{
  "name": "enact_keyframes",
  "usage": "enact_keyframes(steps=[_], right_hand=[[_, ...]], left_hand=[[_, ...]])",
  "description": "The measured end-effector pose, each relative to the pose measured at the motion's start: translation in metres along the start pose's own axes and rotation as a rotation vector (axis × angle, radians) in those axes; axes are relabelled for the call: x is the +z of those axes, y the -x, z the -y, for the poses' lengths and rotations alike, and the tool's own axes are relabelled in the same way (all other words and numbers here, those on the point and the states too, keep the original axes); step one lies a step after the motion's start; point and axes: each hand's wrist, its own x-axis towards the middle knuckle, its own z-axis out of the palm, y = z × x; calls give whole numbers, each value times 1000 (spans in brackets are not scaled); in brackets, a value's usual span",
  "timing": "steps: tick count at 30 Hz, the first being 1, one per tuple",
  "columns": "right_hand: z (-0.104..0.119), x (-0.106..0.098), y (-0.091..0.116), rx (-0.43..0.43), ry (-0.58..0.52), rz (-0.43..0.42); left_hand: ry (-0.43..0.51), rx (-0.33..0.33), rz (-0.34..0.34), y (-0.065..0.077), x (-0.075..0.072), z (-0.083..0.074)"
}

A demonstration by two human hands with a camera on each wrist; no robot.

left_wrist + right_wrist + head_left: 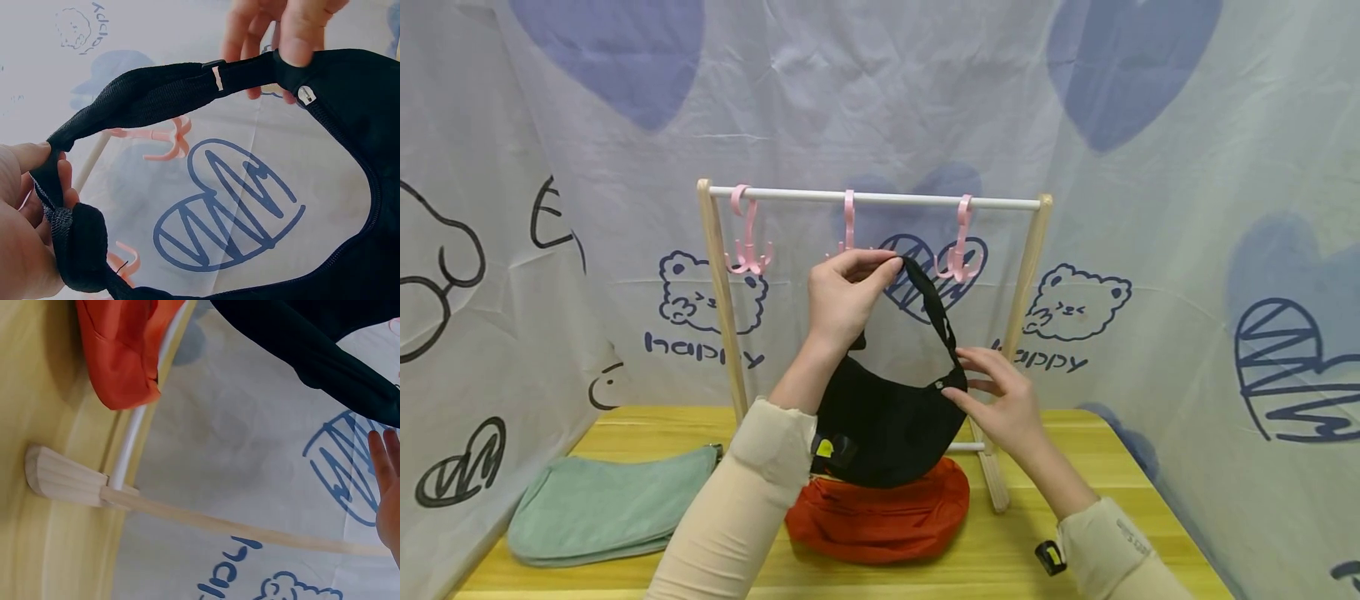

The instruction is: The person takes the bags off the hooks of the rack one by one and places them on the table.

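A black shoulder bag [887, 417] hangs in the air in front of the rack, its strap [934, 308] raised in a loop. My left hand [846, 300] pinches the top of the strap between thumb and fingers. At the bag's right upper corner, my right hand [1003, 400] pinches the cloth where the strap joins, beside the zipper end [307, 95]. The left wrist view shows the strap's buckle [217, 76] between the two hands. Only part of the right hand [390, 500] enters the right wrist view, below the bag's dark edge.
Behind the bag stands a wooden rack with a white rail [910, 198] bearing pink hooks [748, 242], one partly hidden by my left hand. A red bag [880, 525] lies on the wooden table [1022, 550] below. A pale green bag [610, 504] lies at left.
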Motion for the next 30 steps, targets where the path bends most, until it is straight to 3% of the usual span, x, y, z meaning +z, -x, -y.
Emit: enact_keyframes(steps=[10,18,30], right_hand=[[-37,8,15,2,-69,-58],[-34,3,18,-33,-161,-73],[-29,-2,18,24,-191,-122]], left_hand=[[3,-15,-20,2,-3,5],[32,-27,-14,5,-15,12],[5,-79,14,14,-35,26]])
